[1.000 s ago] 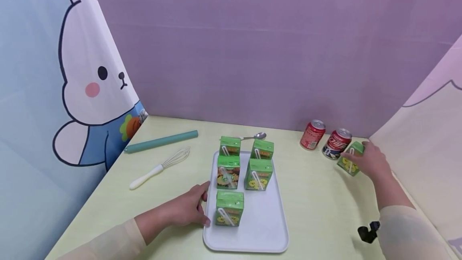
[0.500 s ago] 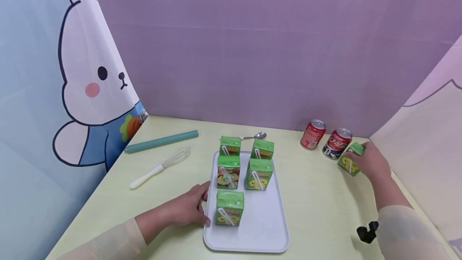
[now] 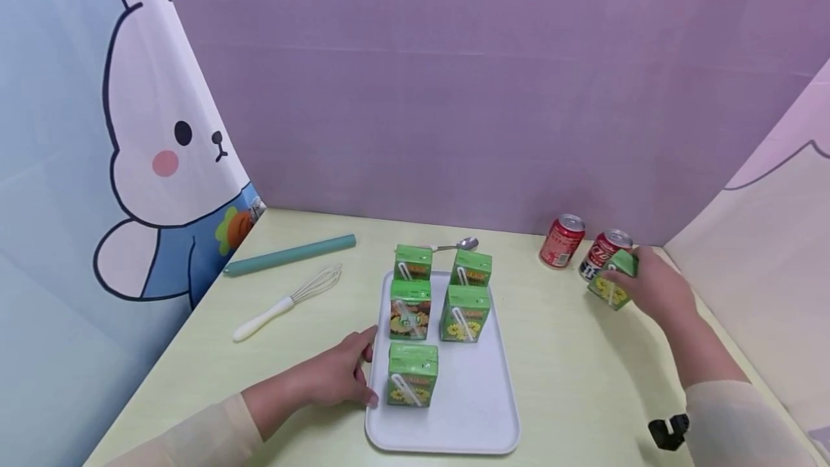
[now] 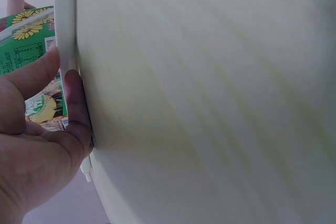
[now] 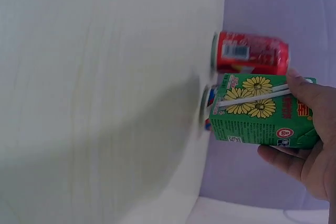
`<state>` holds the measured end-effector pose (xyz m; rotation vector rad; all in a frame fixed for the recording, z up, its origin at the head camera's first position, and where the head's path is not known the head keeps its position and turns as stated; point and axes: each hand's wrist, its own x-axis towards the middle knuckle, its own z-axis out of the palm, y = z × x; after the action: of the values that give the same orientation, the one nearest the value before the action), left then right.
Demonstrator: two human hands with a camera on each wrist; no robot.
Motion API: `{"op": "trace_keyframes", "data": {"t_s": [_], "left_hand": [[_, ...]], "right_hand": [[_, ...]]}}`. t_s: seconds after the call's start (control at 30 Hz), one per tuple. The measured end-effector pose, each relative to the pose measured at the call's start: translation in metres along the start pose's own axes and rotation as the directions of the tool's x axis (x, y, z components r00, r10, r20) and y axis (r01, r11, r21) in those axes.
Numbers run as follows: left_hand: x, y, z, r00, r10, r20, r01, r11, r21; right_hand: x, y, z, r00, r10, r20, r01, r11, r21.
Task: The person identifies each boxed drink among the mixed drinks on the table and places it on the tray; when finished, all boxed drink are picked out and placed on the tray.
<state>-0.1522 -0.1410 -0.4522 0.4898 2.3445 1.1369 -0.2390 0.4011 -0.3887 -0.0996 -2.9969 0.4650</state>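
My right hand grips a green drink carton by its top end, thumb on one side and fingers on the other. The carton has yellow flowers and a white straw on its side. It is held above the table at the right, overlapping a red cola can in the head view. My left hand pinches the left rim of a white tray, thumb on top and fingers at the outer edge. Several green drink cartons stand upright on the tray in two columns, the left one reaching nearer the front.
Another red can stands at the back right. A spoon lies behind the tray. A white whisk and a teal rod lie at the left. A purple backdrop rises behind the table.
My right hand has lifted the drink carton and carried it a little to the left, in front of the nearer can. The left hand and tray have stayed put.
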Motion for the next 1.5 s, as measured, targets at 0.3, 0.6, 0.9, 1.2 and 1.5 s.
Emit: {"op": "trace_keyframes", "data": {"t_s": [0.3, 0.6, 0.9, 1.2, 1.5], "left_hand": [[0.001, -0.002, 0.000, 1.000, 0.001, 0.001, -0.001, 1.000, -0.010], [-0.001, -0.001, 0.000, 1.000, 0.005, -0.002, -0.005, 1.000, -0.010], [-0.001, 0.000, 0.000, 1.000, 0.007, -0.001, -0.007, 1.000, -0.012], [-0.001, -0.001, 0.000, 1.000, 0.022, 0.000, -0.022, 1.000, -0.015], [0.000, -0.002, 0.001, 1.000, 0.023, -0.001, -0.023, 0.999, -0.022]], "right_hand": [[-0.025, -0.064, -0.013, 0.993, -0.118, 0.009, 0.119, 0.993, -0.017], [-0.061, -0.124, -0.011, 0.961, -0.273, 0.039, 0.274, 0.961, -0.035], [-0.095, -0.165, 0.003, 0.929, -0.352, 0.112, 0.357, 0.934, -0.023], [-0.117, -0.186, 0.026, 0.894, -0.430, 0.130, 0.436, 0.900, -0.022], [-0.128, -0.203, 0.049, 0.857, -0.469, 0.215, 0.481, 0.877, -0.005]]}}
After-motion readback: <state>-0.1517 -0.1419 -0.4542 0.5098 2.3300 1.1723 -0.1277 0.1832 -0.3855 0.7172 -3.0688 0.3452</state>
